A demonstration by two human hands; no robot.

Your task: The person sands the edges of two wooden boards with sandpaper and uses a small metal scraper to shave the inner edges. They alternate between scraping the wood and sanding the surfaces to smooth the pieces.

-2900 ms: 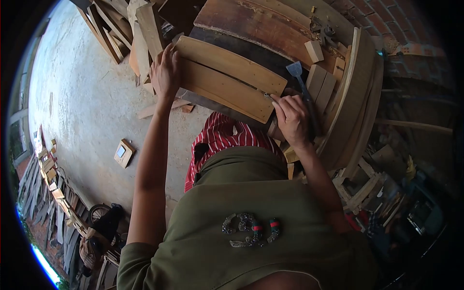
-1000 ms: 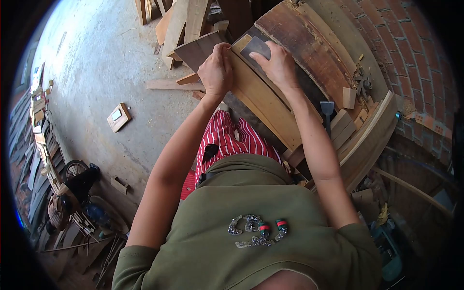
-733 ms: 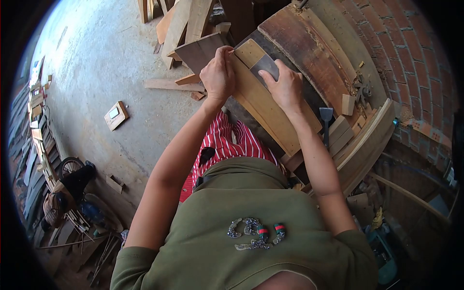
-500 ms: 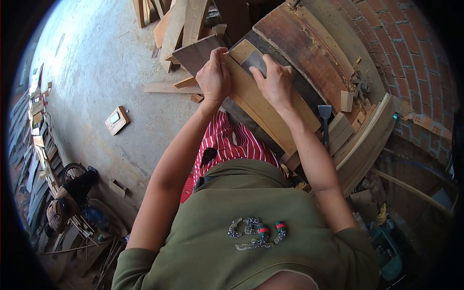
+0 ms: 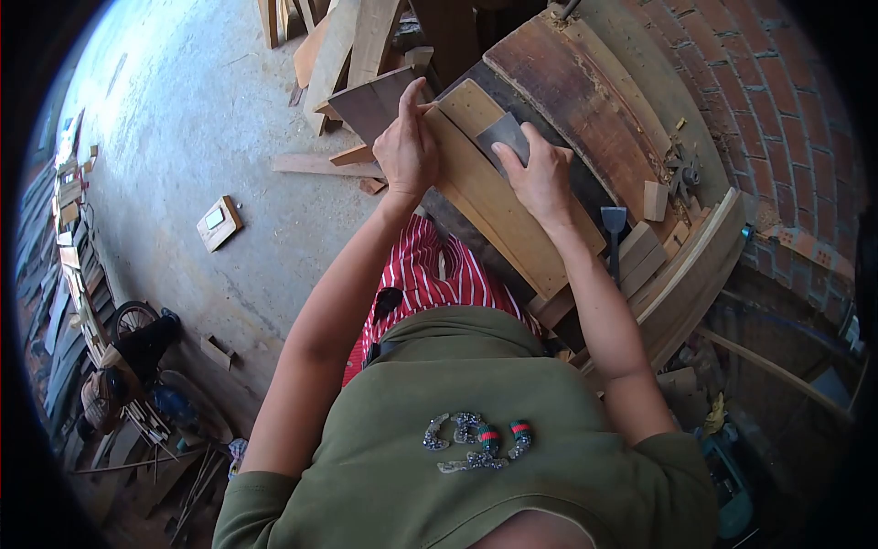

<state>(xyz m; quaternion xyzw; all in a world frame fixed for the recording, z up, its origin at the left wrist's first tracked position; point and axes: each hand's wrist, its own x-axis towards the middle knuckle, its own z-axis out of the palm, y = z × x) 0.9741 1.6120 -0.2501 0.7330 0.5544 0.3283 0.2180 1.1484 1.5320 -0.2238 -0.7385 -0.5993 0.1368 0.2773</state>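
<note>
A long light-brown wooden panel (image 5: 498, 215) with a raised inner edge lies slanted on the bench in front of me. My right hand (image 5: 541, 183) pinches a flat grey rectangular sheet (image 5: 502, 139), thumb on top, against the panel's upper part. Whether the sheet is sandpaper or a scraper, I cannot make out. At the panel's left edge, my left hand (image 5: 407, 151) holds on near the upper end, its index finger pointing up; the other fingers are partly hidden.
A blade-ended tool (image 5: 614, 240) and small wood blocks (image 5: 655, 200) lie right of the panel. Beyond it rests a dark weathered board (image 5: 576, 101). Planks (image 5: 334, 59) lean at the back. A brick wall (image 5: 777, 119) stands right; a small wooden piece (image 5: 219, 224) lies on the concrete floor.
My right hand has slid the grey sheet a little right and down along the panel. My left index finger has straightened upward while that hand stays at the panel's edge.
</note>
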